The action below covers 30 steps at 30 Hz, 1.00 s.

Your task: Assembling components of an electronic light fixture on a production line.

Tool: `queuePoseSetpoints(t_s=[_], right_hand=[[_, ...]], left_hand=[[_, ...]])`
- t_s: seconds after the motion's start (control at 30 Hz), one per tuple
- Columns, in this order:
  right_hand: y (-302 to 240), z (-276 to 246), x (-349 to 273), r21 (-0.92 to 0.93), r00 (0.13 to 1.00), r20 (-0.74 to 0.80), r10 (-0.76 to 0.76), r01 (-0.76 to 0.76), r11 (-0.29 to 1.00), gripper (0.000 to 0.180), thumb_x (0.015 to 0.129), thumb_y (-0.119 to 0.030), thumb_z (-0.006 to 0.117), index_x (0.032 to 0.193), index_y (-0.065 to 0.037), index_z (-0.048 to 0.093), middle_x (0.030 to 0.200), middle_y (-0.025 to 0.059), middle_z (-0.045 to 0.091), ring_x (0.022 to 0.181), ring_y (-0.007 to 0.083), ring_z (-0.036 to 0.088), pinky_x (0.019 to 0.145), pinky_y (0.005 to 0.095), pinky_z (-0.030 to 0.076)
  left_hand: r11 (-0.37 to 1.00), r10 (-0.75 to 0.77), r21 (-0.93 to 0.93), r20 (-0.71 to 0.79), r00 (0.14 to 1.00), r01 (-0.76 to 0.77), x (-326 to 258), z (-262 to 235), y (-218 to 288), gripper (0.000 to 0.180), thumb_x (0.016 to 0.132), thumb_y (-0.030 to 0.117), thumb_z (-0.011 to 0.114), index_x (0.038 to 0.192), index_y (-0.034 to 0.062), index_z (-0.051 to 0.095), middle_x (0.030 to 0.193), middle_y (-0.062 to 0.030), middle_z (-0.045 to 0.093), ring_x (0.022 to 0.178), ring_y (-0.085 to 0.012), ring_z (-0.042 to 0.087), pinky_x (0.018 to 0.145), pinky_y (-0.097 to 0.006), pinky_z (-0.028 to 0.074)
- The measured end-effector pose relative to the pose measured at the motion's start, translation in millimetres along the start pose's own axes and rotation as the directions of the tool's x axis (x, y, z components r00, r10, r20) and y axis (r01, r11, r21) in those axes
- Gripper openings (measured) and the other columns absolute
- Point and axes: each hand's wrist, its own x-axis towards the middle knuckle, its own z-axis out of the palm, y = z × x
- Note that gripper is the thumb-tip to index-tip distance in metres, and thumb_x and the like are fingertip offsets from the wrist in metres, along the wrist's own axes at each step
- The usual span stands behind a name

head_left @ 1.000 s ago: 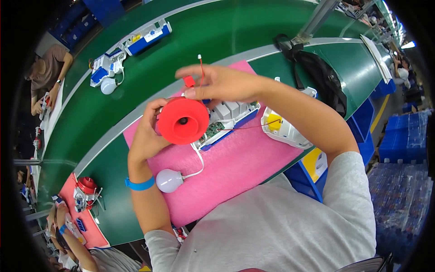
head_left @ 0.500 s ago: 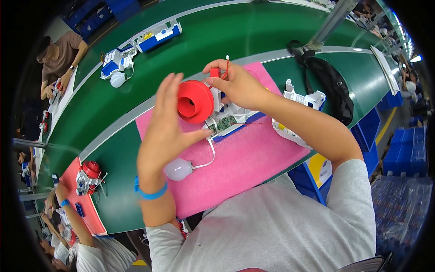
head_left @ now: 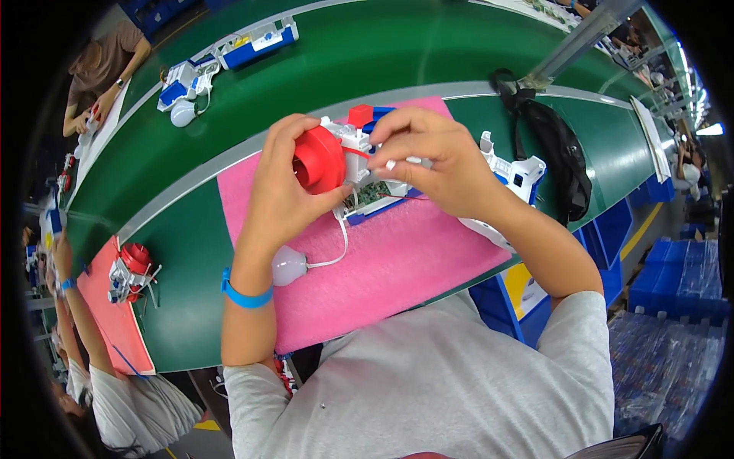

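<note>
My left hand (head_left: 283, 187) is wrapped round a red flanged, horn-shaped part (head_left: 322, 162) at the left end of a white and blue device (head_left: 356, 141). To its right, my right hand (head_left: 436, 157) pinches a red cable (head_left: 354, 152) with small white plugs (head_left: 391, 164) at the fingertips. Behind the cable rises a red block (head_left: 360, 115) on the device. Below my fingers a green circuit board (head_left: 375, 193) shows in the casing, partly covered. A white cord runs from the device to a white bulb (head_left: 290, 265) on the pink mat (head_left: 367, 291).
White casing pieces (head_left: 520, 173) lie right of the mat, beside a black bag (head_left: 556, 149). Across the table, the green belt (head_left: 359, 65) carries another white and blue device (head_left: 260, 44). A red-topped assembly (head_left: 135, 264) sits at left. Co-workers sit at the left.
My left hand has come down and closed round the red horn-shaped part. My right hand has left the red block and moved right and down with the red cable.
</note>
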Motion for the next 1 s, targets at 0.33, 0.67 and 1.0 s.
queuePoseSetpoints(t_s=[0.33, 0.67, 1.0], right_hand=[[2, 16, 2, 0.320, 0.928, 0.316, 0.197, -0.300, 0.899, 0.015, 0.078, 0.000, 0.069, 0.093, -0.003, 0.068, 0.082, 0.0082, 0.068, 0.077, 0.0176, 0.067, 0.067, 0.0284, 0.054], [20, 22, 3, -0.226, 0.896, 0.119, -0.428, 0.444, 0.867, 0.019, 0.075, -0.002, 0.067, 0.093, -0.006, 0.068, 0.082, 0.0074, 0.063, 0.069, 0.0219, 0.063, 0.061, 0.0303, 0.052], [14, 8, 18, -0.229, 0.822, 0.526, -0.216, 0.382, 0.896, 0.005, 0.075, -0.013, 0.066, 0.076, -0.008, 0.069, 0.077, 0.0038, 0.048, 0.083, 0.0206, 0.054, 0.072, 0.0344, 0.045]], left_hand=[[0.994, 0.001, -0.110, 0.015, 1.000, 0.001, -9, -5, -8, 0.078, 0.051, 0.006, 0.085, 0.120, 0.0080, 0.048, 0.125, -0.0136, 0.048, 0.116, -0.0317, 0.049, 0.095, -0.039, 0.045], [0.989, 0.012, -0.150, -0.016, 1.000, -0.014, -6, 0, -20, 0.079, 0.052, 0.007, 0.085, 0.121, 0.0081, 0.048, 0.127, -0.0134, 0.048, 0.117, -0.0312, 0.049, 0.095, -0.037, 0.045], [0.986, -0.042, -0.161, -0.034, 0.999, 0.036, -6, 2, -24, 0.079, 0.054, 0.008, 0.085, 0.123, 0.0060, 0.047, 0.129, -0.0139, 0.047, 0.117, -0.0281, 0.050, 0.096, -0.036, 0.045]])
